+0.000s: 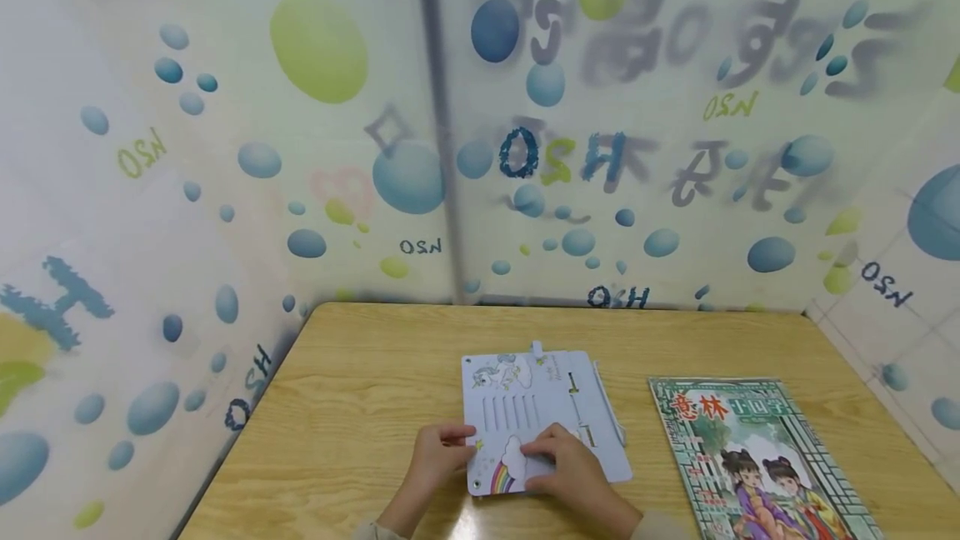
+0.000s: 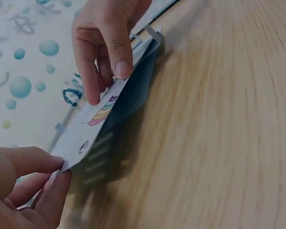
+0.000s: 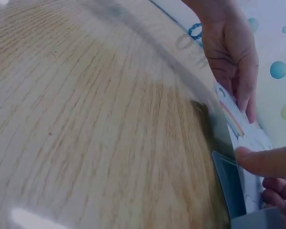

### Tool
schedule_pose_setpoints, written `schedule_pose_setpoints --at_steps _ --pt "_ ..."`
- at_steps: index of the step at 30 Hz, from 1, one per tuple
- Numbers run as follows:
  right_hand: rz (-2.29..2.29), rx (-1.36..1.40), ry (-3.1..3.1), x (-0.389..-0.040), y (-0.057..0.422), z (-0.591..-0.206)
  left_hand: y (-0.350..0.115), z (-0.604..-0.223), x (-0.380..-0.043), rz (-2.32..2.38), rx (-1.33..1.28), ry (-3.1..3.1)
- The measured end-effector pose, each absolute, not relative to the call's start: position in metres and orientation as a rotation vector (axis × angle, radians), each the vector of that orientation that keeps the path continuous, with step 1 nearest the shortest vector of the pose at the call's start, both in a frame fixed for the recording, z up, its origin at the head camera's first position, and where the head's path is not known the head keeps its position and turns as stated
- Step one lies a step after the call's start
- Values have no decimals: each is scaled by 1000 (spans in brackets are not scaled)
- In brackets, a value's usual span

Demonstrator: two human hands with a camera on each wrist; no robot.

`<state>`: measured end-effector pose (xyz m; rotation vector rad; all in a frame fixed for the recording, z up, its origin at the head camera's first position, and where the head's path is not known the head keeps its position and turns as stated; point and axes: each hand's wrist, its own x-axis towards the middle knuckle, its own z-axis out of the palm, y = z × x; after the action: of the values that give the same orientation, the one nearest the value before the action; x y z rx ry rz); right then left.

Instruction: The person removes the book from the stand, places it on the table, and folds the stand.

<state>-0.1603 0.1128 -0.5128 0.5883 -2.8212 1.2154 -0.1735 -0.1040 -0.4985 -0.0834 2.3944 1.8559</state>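
Observation:
A white rectangular board [image 1: 551, 407] printed with a unicorn, a cloud and a rainbow lies on the table. It has several slots, a clip-like tab at its top and a pen-like stick along its right side. With thumb and fingers, my left hand [image 1: 442, 454] pinches the board's lower left edge, as the left wrist view shows. Bent fingertips and the thumb of my right hand [image 1: 573, 473] touch the board's face beside the cloud. Underneath, a dark teal panel [image 2: 133, 93] shows where the white face tilts up; how the two are joined is hidden.
On the right of the wooden table [image 1: 360, 382] lies a magazine [image 1: 765, 457] with two drawn figures on its cover. Behind and beside the table stand walls [image 1: 337, 140] covered in blue and green bubble prints.

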Motion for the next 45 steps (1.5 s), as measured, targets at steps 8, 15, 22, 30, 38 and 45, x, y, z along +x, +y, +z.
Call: schedule_pose_setpoints --at_steps 8,15,22,30,38,45 --pt "1173 649 -2870 -160 111 -514 -112 -508 -175 1797 -21 2385" --pt "1672 662 -2750 -170 143 -489 -109 -512 -176 1884 -47 2266" --pt "1528 322 -2764 -176 197 -466 -108 -515 -175 1967 -152 2120" --pt "1431 121 -2849 -176 231 -485 -112 -517 -175 1983 -165 2100" --pt "1336 50 -2752 -176 219 -504 -111 -514 -175 1952 -199 2132" --pt "1269 15 -2755 -176 214 -508 -110 -515 -176 1965 -199 2152"
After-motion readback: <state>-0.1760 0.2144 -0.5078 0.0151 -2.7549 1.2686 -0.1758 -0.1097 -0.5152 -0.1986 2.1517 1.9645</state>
